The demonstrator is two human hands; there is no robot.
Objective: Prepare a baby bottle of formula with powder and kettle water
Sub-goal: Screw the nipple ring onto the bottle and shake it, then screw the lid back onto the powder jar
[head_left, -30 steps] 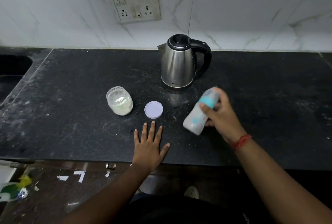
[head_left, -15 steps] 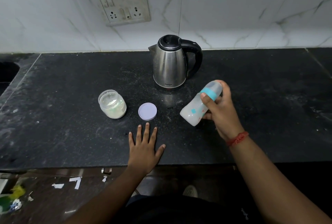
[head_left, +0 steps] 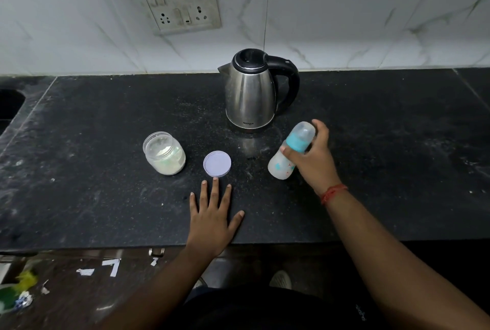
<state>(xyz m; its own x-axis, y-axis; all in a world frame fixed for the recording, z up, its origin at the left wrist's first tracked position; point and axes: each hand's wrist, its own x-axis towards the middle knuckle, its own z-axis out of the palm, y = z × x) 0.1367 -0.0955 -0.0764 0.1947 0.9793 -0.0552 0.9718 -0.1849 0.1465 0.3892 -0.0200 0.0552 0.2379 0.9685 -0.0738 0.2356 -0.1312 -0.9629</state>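
Observation:
My right hand (head_left: 314, 160) grips a capped baby bottle (head_left: 290, 150) with a teal ring, tilted with its cap up and to the right, above the black counter (head_left: 106, 197). The bottle holds whitish liquid. My left hand (head_left: 212, 213) lies flat on the counter with fingers spread, just below a pale purple jar lid (head_left: 217, 163). An open jar of white powder (head_left: 164, 156) stands left of the lid. A steel kettle (head_left: 250, 93) with a black handle stands behind, lid shut.
A wall socket plate (head_left: 180, 1) hangs on the tiled wall above the kettle. A sink opening (head_left: 9, 107) is at the far left. Paper scraps and litter (head_left: 18, 295) lie on the floor below the counter edge.
My right hand has kept hold of the bottle while its tilt and height shifted slightly. My left hand stayed flat on the counter. The view moved a little.

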